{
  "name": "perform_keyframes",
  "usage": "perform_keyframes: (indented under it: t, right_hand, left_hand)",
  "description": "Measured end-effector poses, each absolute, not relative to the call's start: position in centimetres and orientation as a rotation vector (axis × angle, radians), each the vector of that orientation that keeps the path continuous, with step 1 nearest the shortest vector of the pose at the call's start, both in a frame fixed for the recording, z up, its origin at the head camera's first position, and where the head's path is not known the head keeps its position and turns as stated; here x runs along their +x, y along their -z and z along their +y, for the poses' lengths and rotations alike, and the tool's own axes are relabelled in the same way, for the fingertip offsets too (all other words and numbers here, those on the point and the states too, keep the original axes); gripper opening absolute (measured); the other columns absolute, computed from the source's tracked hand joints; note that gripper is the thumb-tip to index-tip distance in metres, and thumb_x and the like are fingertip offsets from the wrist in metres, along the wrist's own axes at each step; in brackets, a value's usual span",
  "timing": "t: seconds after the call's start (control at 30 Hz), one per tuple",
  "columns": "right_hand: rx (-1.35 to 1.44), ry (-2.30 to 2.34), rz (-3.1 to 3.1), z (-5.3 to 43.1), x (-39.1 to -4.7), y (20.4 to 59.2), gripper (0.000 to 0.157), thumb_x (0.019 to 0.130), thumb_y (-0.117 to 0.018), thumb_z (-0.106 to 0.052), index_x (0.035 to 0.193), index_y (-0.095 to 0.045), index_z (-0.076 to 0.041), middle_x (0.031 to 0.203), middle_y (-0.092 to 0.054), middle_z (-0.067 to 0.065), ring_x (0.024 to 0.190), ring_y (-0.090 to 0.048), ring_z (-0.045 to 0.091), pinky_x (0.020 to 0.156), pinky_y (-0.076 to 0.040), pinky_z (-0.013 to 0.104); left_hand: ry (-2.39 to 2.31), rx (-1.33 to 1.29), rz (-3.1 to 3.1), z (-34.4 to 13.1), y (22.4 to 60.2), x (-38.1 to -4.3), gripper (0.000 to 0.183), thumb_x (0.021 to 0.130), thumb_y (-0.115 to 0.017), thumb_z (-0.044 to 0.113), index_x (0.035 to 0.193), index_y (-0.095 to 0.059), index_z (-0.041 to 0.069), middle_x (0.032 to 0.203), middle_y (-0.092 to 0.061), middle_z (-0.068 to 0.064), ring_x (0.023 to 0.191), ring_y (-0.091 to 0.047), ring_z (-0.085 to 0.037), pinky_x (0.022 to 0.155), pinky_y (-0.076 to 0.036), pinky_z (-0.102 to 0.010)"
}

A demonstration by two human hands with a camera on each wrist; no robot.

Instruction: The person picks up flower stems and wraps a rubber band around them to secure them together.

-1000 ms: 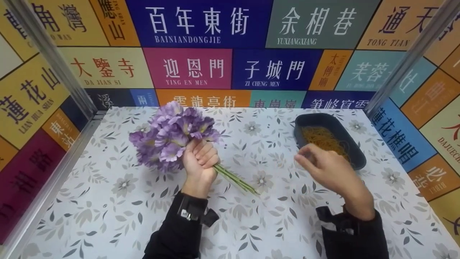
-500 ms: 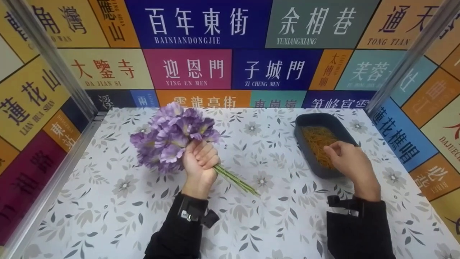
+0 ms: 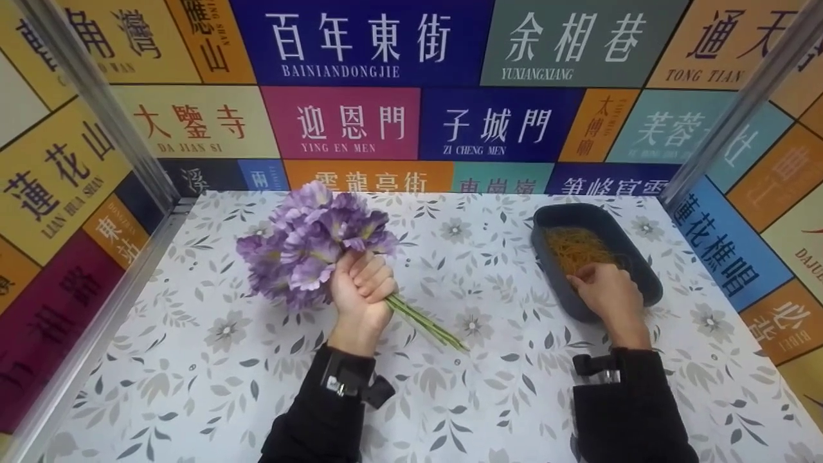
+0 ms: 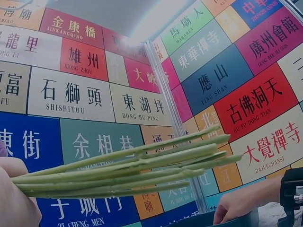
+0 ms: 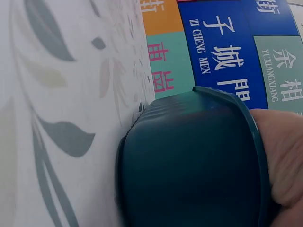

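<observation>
left hand [image 4: 18, 201]: partly in view at the left edge, gripping a bundle of green stems [image 4: 142, 166]. the stems extend to the right, rising slightly, free ends fanned apart. a sliver of purple petal [image 4: 2, 149] shows above this hand. right hand [image 4: 244, 202]: lower right, fingers directed down at a dark container [image 4: 248, 219]; fingertips hidden. background: multicoloured lettered panels [image 4: 71, 97] and a metal post [image 4: 165, 94].
</observation>
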State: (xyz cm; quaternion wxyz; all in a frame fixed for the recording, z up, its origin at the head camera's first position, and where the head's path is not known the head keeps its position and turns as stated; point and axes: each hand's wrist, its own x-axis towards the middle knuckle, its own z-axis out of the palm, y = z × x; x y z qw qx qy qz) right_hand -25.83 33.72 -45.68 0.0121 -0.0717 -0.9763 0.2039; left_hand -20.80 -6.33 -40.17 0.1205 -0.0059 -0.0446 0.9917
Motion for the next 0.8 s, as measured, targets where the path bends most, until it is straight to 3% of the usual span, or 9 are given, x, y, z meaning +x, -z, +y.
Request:
perform_keyframes:
  t: [0.3,0.6,0.8]
  right_hand:
    - [-0.235,-0.675,-3.009,33.67,-25.94,46.09,0.034,0.098,-0.063,-0.033,0.113,-0.074,-0.004,0.116,-0.069,0.026,0.103,-0.064,0.050,0.078,-0.048,0.063]
    - [-0.231,-0.678,-3.022,33.77,-26.13,46.10,0.037,0.099,-0.062,-0.035,0.116,-0.071,-0.003,0.118,-0.067,0.027,0.106,-0.062,0.052,0.081,-0.047,0.064]
    - [-0.188,-0.724,-2.980,33.93,-25.97,45.77,0.033,0.099,-0.062,-0.033,0.112,-0.070,-0.004,0.108,-0.069,0.023,0.099,-0.064,0.047,0.079,-0.047,0.061]
  left_hand:
    - [-2.896,-0.045,-0.133,-6.27,40.18,-20.86,0.049,0.103,-0.030,0.023,0.054,-0.030,0.016,0.042,-0.035,0.004,0.041,-0.014,-0.003,0.035,-0.011,-0.016]
    - [-2.886,-0.024,-0.158,-6.33,40.19,-20.88,0.047,0.101,-0.032,0.021,0.055,-0.030,0.016,0.042,-0.034,0.003,0.042,-0.013,-0.003,0.037,-0.009,-0.015]
    - [-2.904,-0.052,-0.143,-6.37,40.11,-20.86,0.049,0.103,-0.031,0.022,0.054,-0.032,0.015,0.042,-0.035,0.004,0.041,-0.015,-0.003,0.035,-0.011,-0.016]
